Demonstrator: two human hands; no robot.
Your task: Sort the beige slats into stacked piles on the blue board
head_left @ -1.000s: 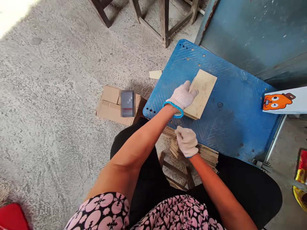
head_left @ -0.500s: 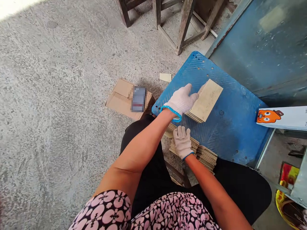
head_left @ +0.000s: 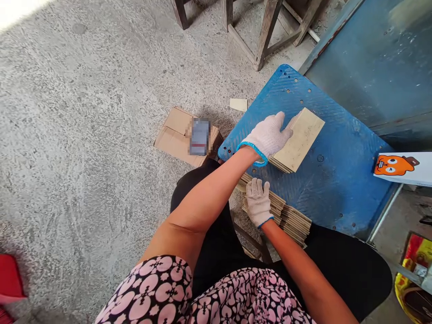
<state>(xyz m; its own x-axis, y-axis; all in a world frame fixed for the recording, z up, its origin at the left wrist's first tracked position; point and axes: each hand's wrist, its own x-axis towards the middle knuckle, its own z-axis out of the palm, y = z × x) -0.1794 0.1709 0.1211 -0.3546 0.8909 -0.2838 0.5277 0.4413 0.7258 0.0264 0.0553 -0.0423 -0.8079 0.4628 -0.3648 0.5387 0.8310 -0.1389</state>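
Observation:
Both hands wear white knit gloves. My left hand (head_left: 269, 136) lies with fingers curved over the near left edge of a small stack of thin tan wooden plates (head_left: 299, 140), which lies on a blue ribbed board (head_left: 340, 171). My right hand (head_left: 257, 201) rests flat, fingers stretched out, on top of a bigger pile of the same plates (head_left: 292, 219) stacked across my lap below the board's near edge.
A flattened cardboard box (head_left: 184, 135) lies on the concrete floor left of the board, with one loose plate (head_left: 238, 104) beyond it. Wooden stool legs (head_left: 263, 33) stand at the top. A white box with an orange cartoon figure (head_left: 403, 168) sits at right.
My right hand has gone from a loose fist to lying flat on the lap pile. My left hand stays on the stack on the board. The view has shifted a little.

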